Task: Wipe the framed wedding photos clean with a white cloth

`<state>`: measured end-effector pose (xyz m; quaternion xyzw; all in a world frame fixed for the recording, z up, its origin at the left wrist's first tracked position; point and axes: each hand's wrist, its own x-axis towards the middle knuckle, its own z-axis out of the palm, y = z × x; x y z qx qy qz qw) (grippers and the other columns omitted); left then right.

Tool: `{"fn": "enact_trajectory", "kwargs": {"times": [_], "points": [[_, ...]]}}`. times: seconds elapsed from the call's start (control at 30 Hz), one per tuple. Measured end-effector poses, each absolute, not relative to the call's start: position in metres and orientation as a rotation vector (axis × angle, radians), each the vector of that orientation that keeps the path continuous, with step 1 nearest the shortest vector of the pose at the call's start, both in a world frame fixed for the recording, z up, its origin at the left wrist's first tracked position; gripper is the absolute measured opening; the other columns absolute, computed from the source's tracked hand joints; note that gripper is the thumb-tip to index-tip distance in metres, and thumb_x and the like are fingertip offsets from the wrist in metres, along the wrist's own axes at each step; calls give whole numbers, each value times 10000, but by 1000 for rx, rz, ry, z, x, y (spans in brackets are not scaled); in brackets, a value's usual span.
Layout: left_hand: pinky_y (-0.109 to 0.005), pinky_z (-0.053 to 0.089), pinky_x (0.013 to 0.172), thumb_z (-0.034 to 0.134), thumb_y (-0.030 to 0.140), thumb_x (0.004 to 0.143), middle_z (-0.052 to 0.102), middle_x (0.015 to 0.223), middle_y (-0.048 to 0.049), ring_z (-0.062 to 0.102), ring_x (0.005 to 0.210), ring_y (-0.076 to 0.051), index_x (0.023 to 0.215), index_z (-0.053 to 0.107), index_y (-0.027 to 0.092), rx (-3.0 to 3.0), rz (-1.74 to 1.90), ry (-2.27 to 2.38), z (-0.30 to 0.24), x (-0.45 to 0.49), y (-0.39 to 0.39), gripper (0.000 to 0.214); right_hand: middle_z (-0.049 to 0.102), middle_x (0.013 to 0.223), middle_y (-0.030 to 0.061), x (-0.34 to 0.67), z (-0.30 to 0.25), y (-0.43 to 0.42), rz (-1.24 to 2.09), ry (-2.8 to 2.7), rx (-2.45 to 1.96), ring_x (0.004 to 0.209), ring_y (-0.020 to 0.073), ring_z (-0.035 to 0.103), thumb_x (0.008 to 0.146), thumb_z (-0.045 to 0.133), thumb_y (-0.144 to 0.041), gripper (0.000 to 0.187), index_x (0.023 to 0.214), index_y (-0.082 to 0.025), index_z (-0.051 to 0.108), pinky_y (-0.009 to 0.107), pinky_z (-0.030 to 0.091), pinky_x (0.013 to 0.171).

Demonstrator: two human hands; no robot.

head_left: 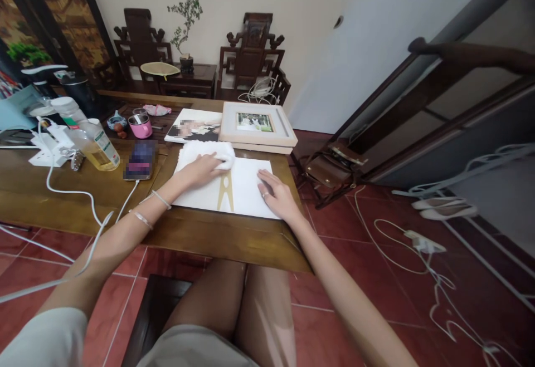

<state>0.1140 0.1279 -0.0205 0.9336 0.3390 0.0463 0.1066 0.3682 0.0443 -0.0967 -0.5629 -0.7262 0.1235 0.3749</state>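
Observation:
A flat white board (251,189) lies on the wooden table in front of me, bearing a gold A-shaped piece (226,193) near its middle. My left hand (200,170) presses on a bunched white cloth (207,150) over the board's far left part, its fingers curled onto the fabric. The cloth covers the board's far left corner. At the board's right side, my right hand (276,193) rests with fingers stretched and apart, touching the surface and holding nothing.
Behind the board lie a photo print (196,125) and stacked picture frames (257,127). Leftward are a charging phone (140,160), a tilted bottle (100,144), a pink cup (140,126) and a white power strip (50,147). White cables (90,194) trail over the table's near edge.

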Motion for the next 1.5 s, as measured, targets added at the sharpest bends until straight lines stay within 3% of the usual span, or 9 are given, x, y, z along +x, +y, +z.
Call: {"fn": "enact_trajectory", "kwargs": {"times": [0.2,0.4,0.57,0.67,0.9,1.03,1.2,1.33,1.5], "points": [[-679,215,1076,393,278,998,327,1544,-88,176,1451,-336,1292,561,241,2846,61,1075,-24,138,115,341,579,1353,150,368,-96,45,307,-1862,-1439,1324,263,476,892,457,-285,421,1237,-117,628,487,334,1145],[-749,241,1025,444,153,962,338,1534,-114,221,1429,-394,1194,652,221,3077,-70,982,-27,174,62,319,584,1359,91,370,-96,45,332,-1857,-1421,1328,251,472,881,438,-247,419,1250,-183,626,487,327,1151],[-711,335,1010,457,182,951,397,1497,-121,312,1387,-413,1021,725,194,3219,-14,801,-26,155,-2,277,579,1369,58,369,-97,46,332,-1866,-1388,1339,246,458,821,433,-157,468,1242,-206,631,485,333,1149],[-684,317,1043,469,218,955,403,1498,-102,311,1396,-383,1032,720,210,3198,46,757,-26,146,-4,262,577,1369,83,369,-97,46,332,-1865,-1393,1340,248,456,819,436,-160,462,1237,-176,632,474,331,1150],[-749,194,1038,491,191,954,347,1531,-110,212,1446,-350,1193,649,251,2986,-25,911,-21,170,58,293,608,1328,108,370,-95,47,482,-1620,-1457,1292,264,511,887,459,-336,412,1212,-174,654,476,333,1132],[-728,189,1059,484,203,949,388,1510,-95,248,1437,-330,1084,693,240,3065,28,740,-26,183,43,252,650,1273,92,372,-95,48,610,-1315,-1413,1204,261,584,912,427,-451,458,1203,-181,655,466,413,1060],[-669,311,1047,444,209,949,458,1461,-92,338,1389,-330,970,710,218,3193,112,466,-23,174,-15,266,665,1246,111,371,-91,47,719,-1257,-1328,1172,260,609,919,411,-507,503,1167,-158,675,437,439,1041],[-622,410,980,469,197,931,529,1378,-128,432,1311,-350,942,709,197,3182,38,618,-12,160,-35,241,674,1233,92,369,-90,43,584,-1435,-1390,1198,264,594,897,472,-450,410,1134,-201,696,471,399,1082],[-561,409,993,484,201,938,522,1383,-148,443,1299,-325,1089,662,174,3057,-56,852,-6,160,20,235,606,1328,108,367,-93,39,409,-1785,-1443,1316,278,483,850,518,-307,389,1190,-187,664,495,319,1147]]}}
